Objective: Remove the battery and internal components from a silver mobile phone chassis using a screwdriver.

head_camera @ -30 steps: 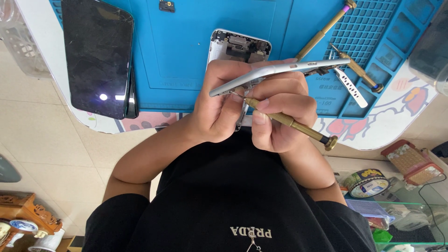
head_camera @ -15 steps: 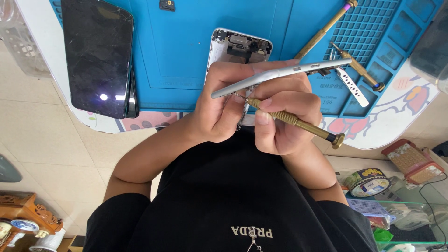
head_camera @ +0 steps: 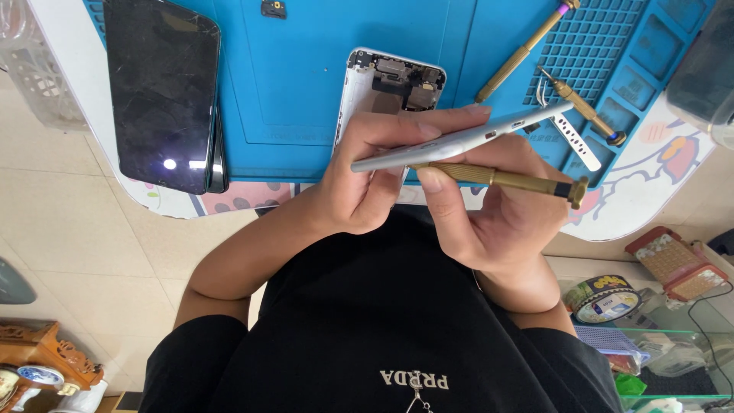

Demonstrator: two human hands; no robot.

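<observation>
Nearest to us, just above the black shirt, our left hand is closed around the near end of a thin silver phone housing, thumb on one face and fingers wrapped behind. The housing is held edge-on and slightly tilted, its far end reaching out over the mat. Our right hand is closed on a brass precision screwdriver, which lies along the housing's underside. Its thumb presses the knurled shaft, and the tip is hidden behind our left fingers.

We judge the housing light and stiff but easily bent or scratched, with smooth metal that could slip. It is best gripped by its long edges, close to where the tool works, rather than squeezed across the flat face. The screwdriver is slim and rolls readily, so the knurled section is the place to pinch.

Beyond the hands lies a blue silicone repair mat on a white table. On the mat rests an opened phone body with its internals showing. To the left sits a dark phone screen. On the gridded right side of the mat lie 2 more brass screwdrivers and a white perforated strip.
</observation>
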